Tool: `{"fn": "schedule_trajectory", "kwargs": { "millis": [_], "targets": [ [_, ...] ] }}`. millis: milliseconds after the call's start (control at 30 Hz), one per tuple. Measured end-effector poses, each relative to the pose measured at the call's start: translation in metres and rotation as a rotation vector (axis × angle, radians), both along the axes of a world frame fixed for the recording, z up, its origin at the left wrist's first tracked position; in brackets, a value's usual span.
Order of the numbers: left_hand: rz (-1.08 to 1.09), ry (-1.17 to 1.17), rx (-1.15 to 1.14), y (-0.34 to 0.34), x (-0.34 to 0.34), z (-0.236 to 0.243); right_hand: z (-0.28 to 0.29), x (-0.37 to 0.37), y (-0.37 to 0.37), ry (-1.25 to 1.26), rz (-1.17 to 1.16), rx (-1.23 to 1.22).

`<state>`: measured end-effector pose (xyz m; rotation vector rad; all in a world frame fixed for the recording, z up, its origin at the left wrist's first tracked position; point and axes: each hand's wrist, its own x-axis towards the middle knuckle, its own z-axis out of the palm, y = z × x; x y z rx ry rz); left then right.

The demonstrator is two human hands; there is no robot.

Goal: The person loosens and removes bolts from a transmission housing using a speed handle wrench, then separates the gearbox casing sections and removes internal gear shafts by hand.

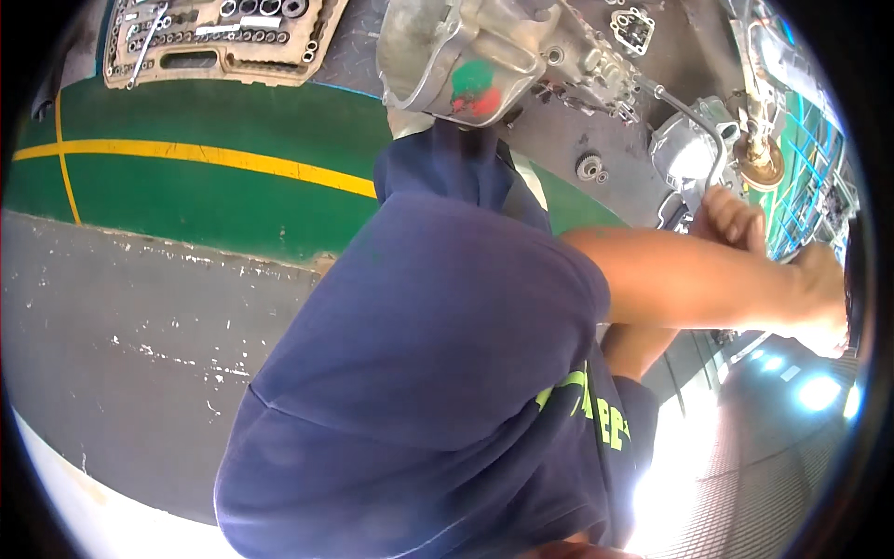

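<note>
A bent metal rod (703,126) runs from the gearbox housing (419,56) and curves down at the right. My right hand (731,219) is closed at the rod's lower end, its fingers curled; my left arm hides part of that forearm. The left arm reaches across to the right from a navy sleeve. My left hand (821,296) is bent at the wrist near the right rim, washed out by glare, beside a dark edge; its fingers are hard to make out. The grey cast housing bears green and red paint patches.
An open socket set case (191,70) with a wrench (149,47) across it lies at upper left. A small gear (589,166) and another metal housing (684,149) lie near the rod. A flat gasket-like plate (632,31) lies behind. Yellow lines (205,152) cross the green floor.
</note>
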<state>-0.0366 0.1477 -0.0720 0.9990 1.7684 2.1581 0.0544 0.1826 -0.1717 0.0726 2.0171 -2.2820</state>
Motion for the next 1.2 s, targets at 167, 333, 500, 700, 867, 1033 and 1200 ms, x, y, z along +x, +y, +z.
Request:
{"fn": "schedule_trajectory", "kwargs": {
  "millis": [167, 333, 500, 700, 867, 1033, 1200],
  "targets": [
    [-0.028, 0.085, -0.105, -0.029, 0.004, 0.013, -0.004, -0.112, -0.038, 0.110, 0.112, 0.126],
    [0.253, -0.062, -0.013, -0.078, -0.013, -0.004, -0.017, -0.105, 0.057, 0.015, -0.326, 0.003],
    [0.160, -0.102, 0.016, -0.060, -0.029, 0.004, -0.014, -0.007, 0.047, -0.029, -0.414, -0.016],
    [0.521, -0.151, 0.155, -0.076, -0.004, 0.016, 0.030, -0.015, -0.018, -0.186, -0.377, -0.232],
    [0.641, -0.009, 0.219, -0.046, 0.023, 0.035, 0.029, -0.066, -0.054, 0.070, 0.590, 0.304],
    [0.698, 0.366, 0.121, -0.037, 0.042, 0.012, 0.058, -0.078, -0.018, 0.424, -0.317, 0.009],
    [0.542, -0.193, 0.110, -0.042, 0.010, 0.034, 0.010, -0.007, 0.065, 0.055, 0.191, 0.063]
  ]
}}
